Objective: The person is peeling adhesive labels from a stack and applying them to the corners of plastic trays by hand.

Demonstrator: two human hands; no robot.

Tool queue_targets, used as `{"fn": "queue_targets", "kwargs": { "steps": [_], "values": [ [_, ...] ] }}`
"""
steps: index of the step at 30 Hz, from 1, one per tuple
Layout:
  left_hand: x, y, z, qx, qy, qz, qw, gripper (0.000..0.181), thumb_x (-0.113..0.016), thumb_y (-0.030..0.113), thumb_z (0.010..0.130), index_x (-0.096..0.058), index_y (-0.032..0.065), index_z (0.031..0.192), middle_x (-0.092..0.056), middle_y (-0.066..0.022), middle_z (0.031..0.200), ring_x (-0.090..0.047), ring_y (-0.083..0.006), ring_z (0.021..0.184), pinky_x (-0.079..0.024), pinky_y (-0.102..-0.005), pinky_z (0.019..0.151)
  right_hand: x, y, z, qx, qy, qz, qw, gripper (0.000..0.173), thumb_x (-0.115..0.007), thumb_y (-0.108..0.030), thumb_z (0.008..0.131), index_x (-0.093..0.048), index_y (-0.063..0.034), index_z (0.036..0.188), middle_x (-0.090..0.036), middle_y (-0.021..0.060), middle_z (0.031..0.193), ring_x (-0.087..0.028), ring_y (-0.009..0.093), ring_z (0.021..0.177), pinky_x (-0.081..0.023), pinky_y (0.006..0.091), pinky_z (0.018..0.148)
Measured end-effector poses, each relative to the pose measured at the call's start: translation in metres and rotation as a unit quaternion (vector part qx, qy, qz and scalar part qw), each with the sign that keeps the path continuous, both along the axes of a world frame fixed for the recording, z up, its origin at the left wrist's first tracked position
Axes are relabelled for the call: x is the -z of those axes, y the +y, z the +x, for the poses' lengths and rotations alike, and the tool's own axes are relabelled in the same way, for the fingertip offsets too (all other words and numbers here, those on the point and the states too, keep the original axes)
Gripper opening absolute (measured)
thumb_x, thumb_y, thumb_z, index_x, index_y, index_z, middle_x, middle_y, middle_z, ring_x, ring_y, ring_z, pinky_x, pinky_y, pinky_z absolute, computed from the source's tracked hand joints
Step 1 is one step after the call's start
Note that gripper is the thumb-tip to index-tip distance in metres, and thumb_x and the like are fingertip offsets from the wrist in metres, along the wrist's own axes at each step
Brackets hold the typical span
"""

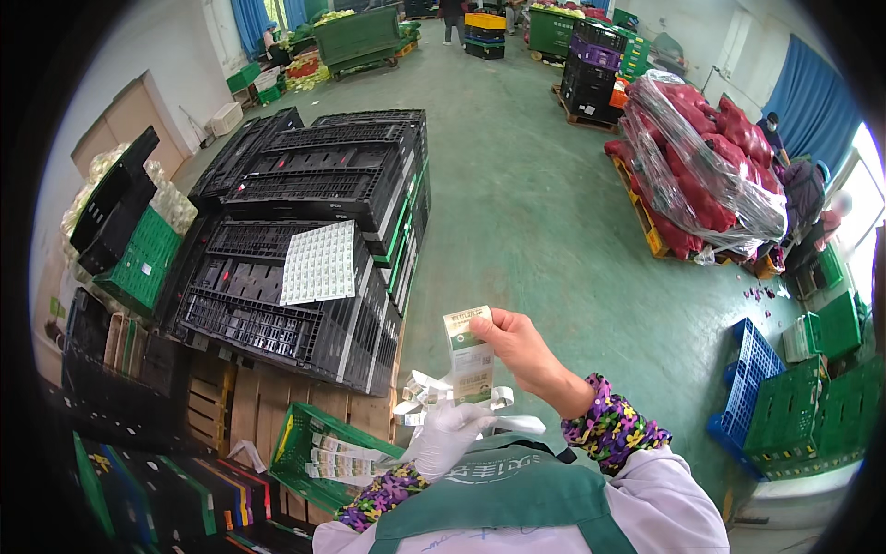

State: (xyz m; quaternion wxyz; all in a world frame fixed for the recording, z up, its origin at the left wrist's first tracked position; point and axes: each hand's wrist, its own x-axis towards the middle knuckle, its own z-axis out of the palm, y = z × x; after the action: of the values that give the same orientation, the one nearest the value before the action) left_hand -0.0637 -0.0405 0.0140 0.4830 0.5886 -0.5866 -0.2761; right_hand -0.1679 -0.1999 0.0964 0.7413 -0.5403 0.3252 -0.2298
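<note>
My right hand (pixel 524 346), bare, pinches the upper end of a printed label strip (pixel 473 367) between thumb and fingers. Gloved in white, my left hand (pixel 453 431) grips the strip's lower end close to my green apron (pixel 509 478). White backing strips with labels (pixel 423 388) curl and hang around the left hand. Below and to the left, a green plastic crate (pixel 291 443) holds several more label strips (pixel 342 457). A sheet of small stickers (pixel 320 263) lies on the stacked black folded crates (pixel 291 187) in front of me.
A wooden pallet (pixel 266 401) lies under the black crates. At the right stand a blue plastic pallet (pixel 749 377), green crates (pixel 785 415) and a wrapped pallet load of red mesh sacks (pixel 699 166). People work by the right window; a green cart (pixel 356 38) stands farther back.
</note>
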Motion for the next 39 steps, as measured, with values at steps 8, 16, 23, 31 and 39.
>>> {"fn": "queue_targets", "kwargs": {
  "steps": [8,16,23,31,39],
  "values": [
    [0.017,0.001,0.001,-0.019,0.079,0.034,0.996,0.009,-0.077,0.012,0.082,-0.074,0.0063,0.087,-0.067,-0.0087,0.075,-0.063,-0.0244,0.071,-0.049,-0.0369,0.066,0.011,-0.005,0.001,0.007,-0.01,0.062,0.998,0.024,-0.056,-0.025,0.101,-0.068,-0.0056,0.107,-0.068,-0.0012,0.098,-0.06,0.008,0.088,-0.048,0.0297,0.082],
    [-0.003,0.003,0.002,-0.003,0.086,0.084,0.993,0.008,-0.076,0.01,0.084,-0.074,0.0041,0.09,-0.071,-0.0086,0.083,-0.065,-0.0188,0.076,-0.051,-0.032,0.071,0.017,-0.006,-0.002,0.03,-0.01,0.083,0.996,0.031,-0.054,-0.025,0.101,-0.065,0.0008,0.115,-0.067,0.0023,0.104,-0.059,0.012,0.096,-0.047,0.0324,0.088],
    [-0.007,-0.003,-0.005,-0.012,0.116,0.06,0.991,0.007,-0.077,0.004,0.082,-0.074,0.0008,0.087,-0.074,-0.0087,0.086,-0.066,-0.0132,0.077,-0.052,-0.0281,0.07,0.025,-0.021,-0.023,0.022,0.153,-0.192,0.969,0.028,-0.056,-0.025,0.099,-0.068,-0.0025,0.113,-0.069,0.0019,0.098,-0.062,0.012,0.088,-0.05,0.0327,0.079],
    [-0.017,-0.006,0.01,-0.086,0.202,0.057,0.974,0.005,-0.072,-0.002,0.084,-0.072,-0.0031,0.089,-0.073,-0.0092,0.096,-0.067,-0.0133,0.089,-0.053,-0.0284,0.082,-0.128,0.005,-0.124,0.399,-0.219,-0.661,0.596,0.013,-0.058,-0.006,0.09,-0.064,0.0011,0.099,-0.061,0.0049,0.085,-0.058,0.018,0.081,-0.047,0.0324,0.071],
    [0.006,-0.03,0.009,-0.07,0.173,-0.106,0.977,0.023,-0.072,-0.002,0.08,-0.069,0.004,0.102,-0.064,-0.0143,0.108,-0.067,-0.0229,0.086,-0.055,-0.0339,0.071,-0.186,0.068,-0.142,0.11,-0.394,-0.828,0.384,0.021,-0.057,-0.005,0.089,-0.06,0.0015,0.109,-0.059,0.0064,0.098,-0.058,0.019,0.086,-0.048,0.0336,0.075]
  ]
}}
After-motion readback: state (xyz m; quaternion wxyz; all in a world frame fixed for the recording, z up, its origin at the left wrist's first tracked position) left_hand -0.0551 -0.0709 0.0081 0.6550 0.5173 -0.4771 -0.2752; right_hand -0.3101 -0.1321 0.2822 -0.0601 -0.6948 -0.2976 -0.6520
